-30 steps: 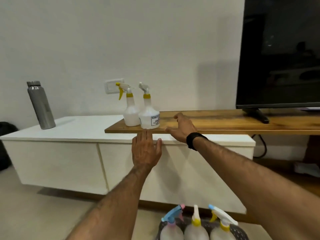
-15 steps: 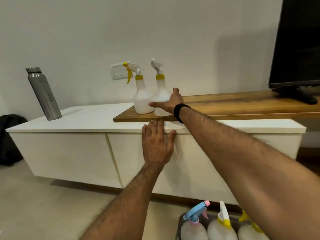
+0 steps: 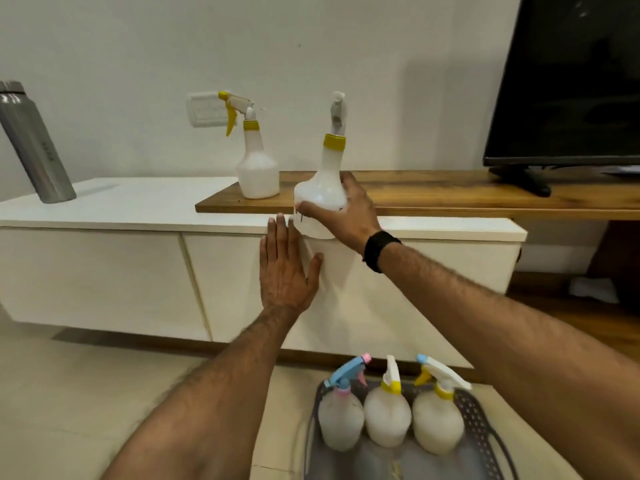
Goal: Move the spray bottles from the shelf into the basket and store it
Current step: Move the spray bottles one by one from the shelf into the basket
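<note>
My right hand (image 3: 346, 216) grips a white spray bottle with a yellow collar and grey nozzle (image 3: 323, 181), held off the wooden shelf (image 3: 433, 195) in front of its edge. A second white bottle with a yellow trigger (image 3: 256, 168) stands on the shelf's left end. My left hand (image 3: 285, 268) lies flat, fingers together, against the white cabinet front. On the floor below, a grey perforated basket (image 3: 481, 431) holds three spray bottles in a row: one with a blue and pink trigger (image 3: 341, 410), one with a yellow collar (image 3: 388, 414) and one with a blue-tipped white trigger (image 3: 438, 420).
The white cabinet (image 3: 104, 271) runs under the shelf. A grey metal flask (image 3: 34, 147) stands on its left end. A black television (image 3: 571, 81) sits on the shelf at the right. A wall socket (image 3: 204, 109) is behind the bottles. The floor is pale tile.
My right hand closed on the right-hand bottle and lifted it off the shelf toward me. The left hand stayed on the cabinet front. The view shifted.
</note>
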